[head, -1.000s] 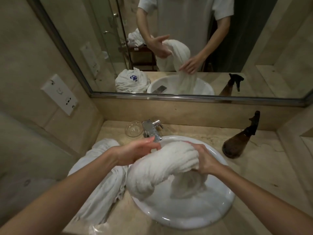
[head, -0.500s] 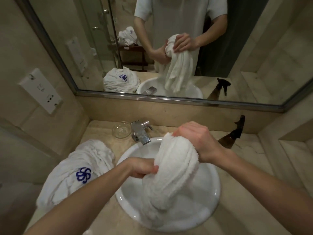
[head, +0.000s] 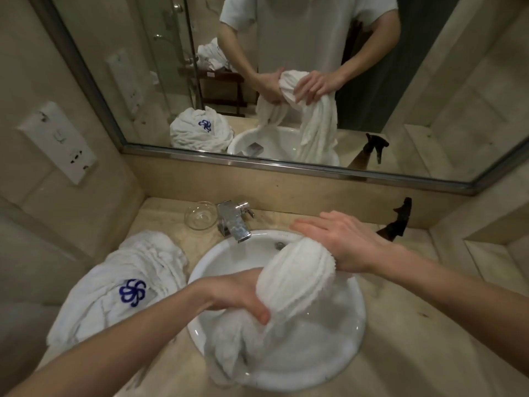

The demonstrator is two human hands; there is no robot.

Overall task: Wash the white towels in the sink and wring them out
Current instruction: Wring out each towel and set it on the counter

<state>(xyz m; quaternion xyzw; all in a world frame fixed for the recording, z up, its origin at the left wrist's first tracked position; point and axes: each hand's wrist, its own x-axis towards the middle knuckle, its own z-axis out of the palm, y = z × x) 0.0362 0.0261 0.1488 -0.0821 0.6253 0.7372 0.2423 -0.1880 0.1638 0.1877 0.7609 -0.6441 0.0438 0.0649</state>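
- Head camera looks down on a round white sink (head: 200,262) set in a beige stone counter (head: 400,325), with both bare arms reaching over the bowl.
- I judge that the step in hand is the wringing: a white towel (head: 294,279) is gathered into a thick ribbed roll and held above the bowl, while its lower tail hangs down into the bottom of the sink.
- Left hand (head: 243,293) grips the roll from the left side; the thumb is curled round the cloth, and the other fingers are hidden behind it.
- Right hand (head: 337,242) lies over the top end of the roll with straight, spread fingers; it presses or rests on the cloth and does not close on it. The mirror (head: 429,81) shows the same flat hand on the towel.
- Next move, as I judge it, calls for the right hand to close round the top end, so that the two hands can turn against each other and press the water out over the bowl.
- Second white towel with a blue flower emblem (head: 131,290) lies bunched on the counter just left of the sink; whether it is already washed, I cannot tell.
- Chrome faucet (head: 233,222) stands behind the bowl, a small glass dish (head: 200,216) is beside it, and a dark spray bottle (head: 396,224) lies at the right.
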